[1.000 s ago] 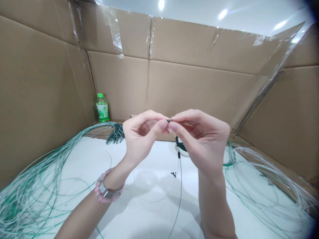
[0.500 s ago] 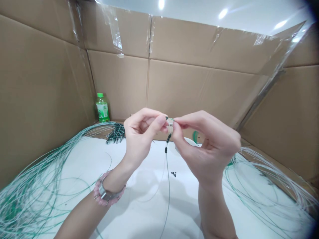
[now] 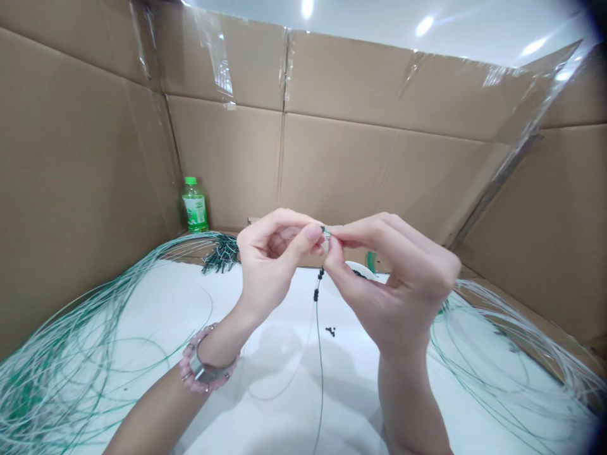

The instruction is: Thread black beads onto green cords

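Observation:
My left hand (image 3: 268,259), with a pink beaded bracelet (image 3: 207,379) at its wrist, pinches a tiny dark bead (image 3: 323,229) between thumb and forefinger. Just to its right, the fingertips of my right hand (image 3: 403,284) are closed on a thin green wire (image 3: 321,366) beside that bead. From between the hands the wire hangs down toward me, carrying several dark beads (image 3: 316,294). A fine pale strand hangs alongside it. Partly behind my right hand is a white bowl (image 3: 351,265) with dark beads inside. Several loose dark beads (image 3: 331,332) lie on the white tabletop (image 3: 284,411).
Long green and white wires (image 3: 71,335) spread along the left side, ending in a dark beaded bunch (image 3: 222,254). More wires (image 3: 516,354) lie at the right. A green bottle (image 3: 195,208) stands in the back left corner. Cardboard walls (image 3: 379,151) surround the table.
My hands touched at the fingertips, then parted slightly, the right one shifting right. The hanging beaded wire has swung left and sunk a little since half a second ago. More of the bowl shows now than half a second ago.

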The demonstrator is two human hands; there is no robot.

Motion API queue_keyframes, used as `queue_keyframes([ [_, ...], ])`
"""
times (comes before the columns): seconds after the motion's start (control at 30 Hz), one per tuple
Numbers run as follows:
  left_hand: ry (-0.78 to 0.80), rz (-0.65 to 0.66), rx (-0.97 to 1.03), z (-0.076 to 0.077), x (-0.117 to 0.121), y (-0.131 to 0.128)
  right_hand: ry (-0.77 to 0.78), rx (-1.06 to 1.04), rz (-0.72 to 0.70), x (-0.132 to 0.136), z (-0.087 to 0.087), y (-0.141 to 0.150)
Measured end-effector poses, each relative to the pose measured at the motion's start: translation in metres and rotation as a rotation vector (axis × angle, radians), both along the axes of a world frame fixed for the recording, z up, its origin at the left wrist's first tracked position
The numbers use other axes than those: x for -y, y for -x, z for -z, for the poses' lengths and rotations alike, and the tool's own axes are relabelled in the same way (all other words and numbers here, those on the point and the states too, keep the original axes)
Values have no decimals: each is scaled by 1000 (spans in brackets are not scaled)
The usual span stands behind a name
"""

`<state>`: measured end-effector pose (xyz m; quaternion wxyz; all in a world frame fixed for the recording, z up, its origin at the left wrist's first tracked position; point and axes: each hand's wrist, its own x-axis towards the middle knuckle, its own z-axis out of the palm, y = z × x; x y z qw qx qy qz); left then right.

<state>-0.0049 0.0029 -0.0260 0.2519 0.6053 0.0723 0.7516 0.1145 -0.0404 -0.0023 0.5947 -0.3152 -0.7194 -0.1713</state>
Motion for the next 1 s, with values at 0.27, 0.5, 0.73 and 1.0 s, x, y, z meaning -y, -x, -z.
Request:
queue_keyframes([
  [0.27, -81, -163, -106, -6, 3, 5, 64, -21, -131, -3, 1, -4],
  [0.5, -71, -231, -241, -5, -4, 15, 217, -101, -263, -12, 2, -5],
  [0.73, -180, -382, -242, 0, -10, 15, 322, -61, -164, -13, 1, -4],
  [1.0, -119, -373, -233, 2, -10, 10, 543, -56, -320, -15, -7, -19],
])
